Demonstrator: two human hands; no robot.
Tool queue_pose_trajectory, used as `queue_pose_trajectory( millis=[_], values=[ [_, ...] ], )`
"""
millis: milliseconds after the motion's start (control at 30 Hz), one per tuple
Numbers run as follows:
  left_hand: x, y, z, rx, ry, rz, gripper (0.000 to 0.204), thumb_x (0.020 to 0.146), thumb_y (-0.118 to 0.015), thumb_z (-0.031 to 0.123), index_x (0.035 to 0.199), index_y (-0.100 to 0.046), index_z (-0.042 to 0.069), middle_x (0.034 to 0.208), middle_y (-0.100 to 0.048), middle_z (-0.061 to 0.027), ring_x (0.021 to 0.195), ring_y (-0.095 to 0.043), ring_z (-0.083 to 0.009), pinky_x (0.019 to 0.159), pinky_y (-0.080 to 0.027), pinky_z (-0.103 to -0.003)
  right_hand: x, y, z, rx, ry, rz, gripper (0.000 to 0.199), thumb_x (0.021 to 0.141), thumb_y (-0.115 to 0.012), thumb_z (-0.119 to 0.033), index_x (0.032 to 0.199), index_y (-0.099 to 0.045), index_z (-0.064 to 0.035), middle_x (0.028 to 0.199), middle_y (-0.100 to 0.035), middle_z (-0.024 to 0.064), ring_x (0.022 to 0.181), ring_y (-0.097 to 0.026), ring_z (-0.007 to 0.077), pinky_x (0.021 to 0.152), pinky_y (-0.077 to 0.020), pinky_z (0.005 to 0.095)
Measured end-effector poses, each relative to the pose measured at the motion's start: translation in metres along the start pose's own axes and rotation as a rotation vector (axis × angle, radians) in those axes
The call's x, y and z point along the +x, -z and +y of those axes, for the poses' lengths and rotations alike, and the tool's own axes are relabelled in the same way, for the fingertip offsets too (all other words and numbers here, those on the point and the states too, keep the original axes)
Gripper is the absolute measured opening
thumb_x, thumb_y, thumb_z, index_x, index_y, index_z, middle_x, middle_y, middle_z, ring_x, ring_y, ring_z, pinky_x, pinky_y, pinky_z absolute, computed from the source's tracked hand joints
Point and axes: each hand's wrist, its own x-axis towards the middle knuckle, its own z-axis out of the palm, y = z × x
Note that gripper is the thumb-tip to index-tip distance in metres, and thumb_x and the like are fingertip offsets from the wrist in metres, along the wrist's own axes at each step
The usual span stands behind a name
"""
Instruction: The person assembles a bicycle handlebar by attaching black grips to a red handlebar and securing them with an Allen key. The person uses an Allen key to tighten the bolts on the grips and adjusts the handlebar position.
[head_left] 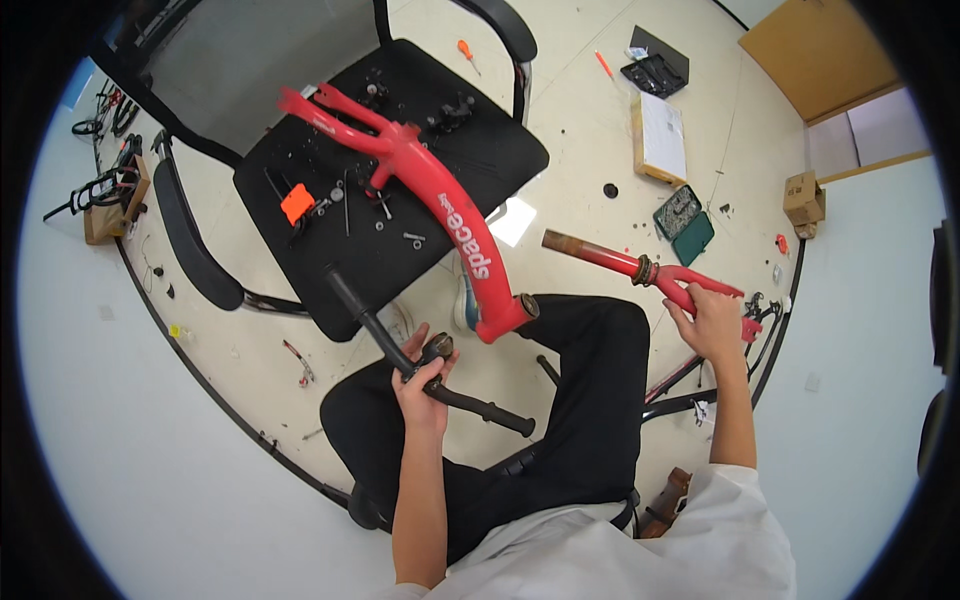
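Observation:
My left hand (422,392) is closed around the middle of a black bicycle handlebar (373,325) with a round clamp at its centre, held between my knees. Off to the right, my right hand (716,326) grips a red bicycle fork (600,257) near its crown. The fork's rusty steerer tube points left, and its legs run back past my hand. Between the two hands, a red bicycle frame (440,195) with white lettering rests on the black chair seat (400,78). The frame's near tube end hangs over the seat's front edge, close to my knee.
Loose bolts, rings and an orange part (297,204) lie on the seat. On the floor are an orange screwdriver (466,53), a green parts case (692,238), a book (660,138) and black bike parts (690,405). Cardboard boxes (803,199) stand by the wall.

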Motion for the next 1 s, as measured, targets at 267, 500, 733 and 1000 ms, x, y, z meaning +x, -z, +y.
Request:
queue_pose_trajectory(
  millis=[267, 500, 733, 1000],
  values=[
    [0.022, 0.03, -0.045, 0.178, 0.066, -0.06, 0.038, 0.066, -0.065, -0.012, 0.104, -0.065, -0.008, 0.146, -0.045, -0.0223, 0.125, -0.056, -0.0311, 0.098, -0.055, -0.041, 0.01, -0.003, 0.008, -0.106, 0.264, -0.156, 0.033, 0.081, -0.076, -0.032, 0.073, -0.056, -0.0068, 0.06, -0.059, 0.0102, 0.057, -0.061, 0.0312, 0.055, -0.0451, 0.0415],
    [0.027, 0.044, -0.08, 0.264, 0.012, -0.129, 0.022, 0.064, -0.07, -0.01, 0.083, -0.064, -0.002, 0.144, -0.05, -0.0229, 0.132, -0.051, -0.0286, 0.093, -0.052, -0.036, 0.029, 0.001, -0.003, -0.151, 0.355, -0.194, 0.031, 0.081, -0.075, -0.032, 0.076, -0.059, -0.0061, 0.064, -0.062, 0.0096, 0.058, -0.062, 0.0301, 0.056, -0.0462, 0.0413],
    [0.029, 0.035, -0.093, 0.401, 0.102, -0.129, 0.024, 0.062, -0.076, -0.005, 0.081, -0.064, 0.003, 0.087, -0.061, -0.0049, 0.072, -0.058, -0.0152, 0.067, -0.046, -0.029, 0.057, 0.006, -0.01, -0.198, 0.438, -0.26, 0.026, 0.08, -0.075, -0.028, 0.077, -0.06, -0.0069, 0.063, -0.06, 0.0094, 0.061, -0.061, 0.031, 0.059, -0.0468, 0.042],
    [0.031, 0.04, -0.092, 0.38, 0.072, -0.156, 0.024, 0.061, -0.075, -0.005, 0.08, -0.062, 0.003, 0.096, -0.063, -0.0062, 0.072, -0.056, -0.014, 0.066, -0.044, -0.029, 0.082, 0.02, -0.032, -0.279, 0.473, -0.346, 0.025, 0.081, -0.074, -0.029, 0.079, -0.062, -0.0066, 0.064, -0.062, 0.0093, 0.06, -0.062, 0.0316, 0.058, -0.0468, 0.0427]
  ],
)
